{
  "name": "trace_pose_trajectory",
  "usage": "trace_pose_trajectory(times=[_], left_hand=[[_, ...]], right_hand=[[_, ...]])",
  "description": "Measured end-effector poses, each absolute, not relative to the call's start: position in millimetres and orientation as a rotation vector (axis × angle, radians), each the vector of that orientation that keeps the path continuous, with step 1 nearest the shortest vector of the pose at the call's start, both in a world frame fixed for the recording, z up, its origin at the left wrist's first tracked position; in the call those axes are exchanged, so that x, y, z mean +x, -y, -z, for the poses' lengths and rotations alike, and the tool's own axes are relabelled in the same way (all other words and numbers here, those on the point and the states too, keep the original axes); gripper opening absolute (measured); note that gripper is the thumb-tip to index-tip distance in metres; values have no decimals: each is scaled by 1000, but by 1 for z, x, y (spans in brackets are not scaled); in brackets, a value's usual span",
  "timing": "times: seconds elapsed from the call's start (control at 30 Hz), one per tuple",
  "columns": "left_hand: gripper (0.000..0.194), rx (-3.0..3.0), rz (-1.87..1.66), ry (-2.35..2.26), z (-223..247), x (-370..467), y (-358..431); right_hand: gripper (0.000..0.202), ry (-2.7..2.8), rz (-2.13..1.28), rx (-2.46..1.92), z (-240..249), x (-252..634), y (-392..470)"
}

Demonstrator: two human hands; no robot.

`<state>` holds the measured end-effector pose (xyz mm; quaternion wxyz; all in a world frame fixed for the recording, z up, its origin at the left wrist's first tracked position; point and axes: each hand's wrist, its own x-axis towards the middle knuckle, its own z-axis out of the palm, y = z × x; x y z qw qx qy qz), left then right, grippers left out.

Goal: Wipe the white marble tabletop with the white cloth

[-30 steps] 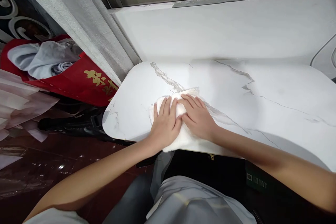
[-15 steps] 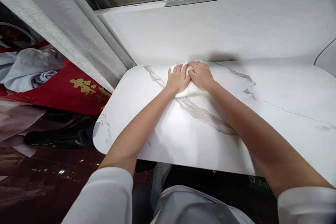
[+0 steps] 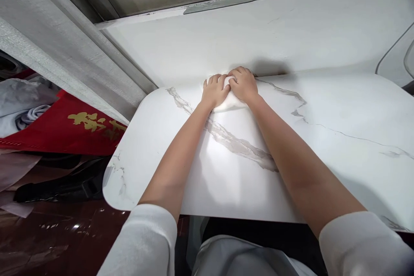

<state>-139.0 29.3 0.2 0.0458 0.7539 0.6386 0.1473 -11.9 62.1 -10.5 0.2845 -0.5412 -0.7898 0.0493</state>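
Note:
A white cloth, bunched up, lies on the white marbled table near its back edge. My left hand presses on the left part of the cloth, fingers curled over it. On the cloth's right part rests my right hand, its thumb close to the left thumb and its fingers bent over the far side. Both hands grip the cloth, and much of it is hidden beneath them.
A white wall panel rises behind the table. At the left stand a grey post and a red bag with gold characters, pale cloth in it. A dark cable runs down at the right.
The view has shifted, so the table's left end sits lower. Both hands have stayed on the cloth and appear slightly nearer the wall, the right hand now over the cloth's far edge.

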Motion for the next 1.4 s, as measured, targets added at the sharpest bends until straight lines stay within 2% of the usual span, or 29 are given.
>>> trace_pose_trajectory(times=[0.4,0.7,0.93,1.17,1.4], left_hand=[[56,2324,-206,-2005,-5,-116,27],[57,2387,-299,-1947,-4,-72,152],[62,2420,-256,-1603,-12,-46,226],[61,2412,-250,-1588,-9,-44,209],[56,2331,-326,-1748,-4,-33,119]], right_hand=[[54,2237,-87,-1560,7,8,4],[56,2380,-25,-1493,8,61,119],[61,2375,-79,-1543,2,105,203],[59,2378,-102,-1563,6,107,186],[55,2388,-108,-1499,10,112,85]])
